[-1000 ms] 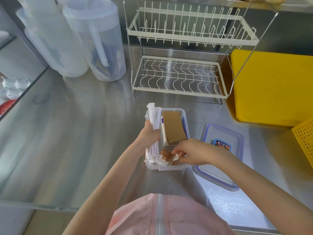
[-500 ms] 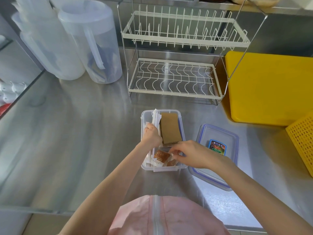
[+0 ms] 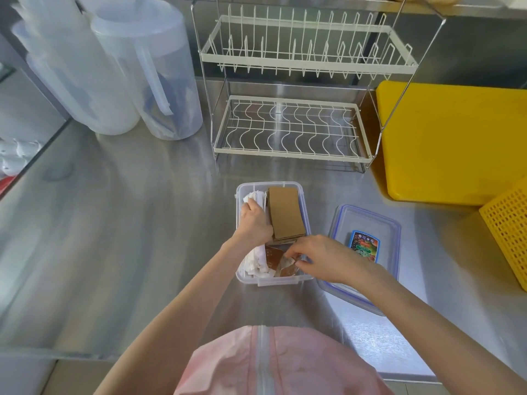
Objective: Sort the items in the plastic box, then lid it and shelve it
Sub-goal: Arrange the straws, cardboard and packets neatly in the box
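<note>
Beyond the hands, a white two-tier wire dish rack (image 3: 293,109) stands on the stainless steel counter (image 3: 128,223). Far left of the hands and further back, two translucent plastic pitchers (image 3: 148,69) stand just beside each other. To the right of the hands lies a yellow cutting board (image 3: 456,143), with a yellow perforated basket (image 3: 510,232) nearer at the right edge. A pink zipped garment (image 3: 271,363) fills the bottom, below the hands.

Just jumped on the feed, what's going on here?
A person is sorting the clear plastic box on the steel counter. The left hand presses the white wrapped straws along its left side; the right hand fingers small brown sachets at the near end. The lid lies off, to the right.
</note>
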### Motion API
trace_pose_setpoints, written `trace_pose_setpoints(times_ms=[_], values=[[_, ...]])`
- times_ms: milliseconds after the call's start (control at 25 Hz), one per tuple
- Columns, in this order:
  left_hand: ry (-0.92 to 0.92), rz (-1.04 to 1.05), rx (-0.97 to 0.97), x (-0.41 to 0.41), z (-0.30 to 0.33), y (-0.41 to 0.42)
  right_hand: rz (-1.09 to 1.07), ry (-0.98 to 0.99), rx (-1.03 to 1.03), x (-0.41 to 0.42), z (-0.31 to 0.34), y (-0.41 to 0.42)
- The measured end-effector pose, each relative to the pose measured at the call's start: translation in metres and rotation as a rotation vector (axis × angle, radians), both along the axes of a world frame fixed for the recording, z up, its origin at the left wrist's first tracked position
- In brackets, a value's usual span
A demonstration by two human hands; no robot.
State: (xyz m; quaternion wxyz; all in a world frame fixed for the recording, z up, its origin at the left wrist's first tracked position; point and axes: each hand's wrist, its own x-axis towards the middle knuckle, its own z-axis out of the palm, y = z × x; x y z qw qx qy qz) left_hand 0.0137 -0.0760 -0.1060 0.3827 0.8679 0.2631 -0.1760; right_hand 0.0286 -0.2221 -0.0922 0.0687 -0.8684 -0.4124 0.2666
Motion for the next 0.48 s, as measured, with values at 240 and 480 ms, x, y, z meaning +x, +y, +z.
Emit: trace_pose_setpoints(times_ms=[240,480], values=[[-0.153,-0.117,0.299,-0.017,0.007,0.017,0.203,-0.006,-0.223,0.003,-0.010,0.021],[-0.135,0.096,-0.006,-0.052,-0.023,0.018,0.240,0.011,-0.264,0.012,-0.023,0.032]])
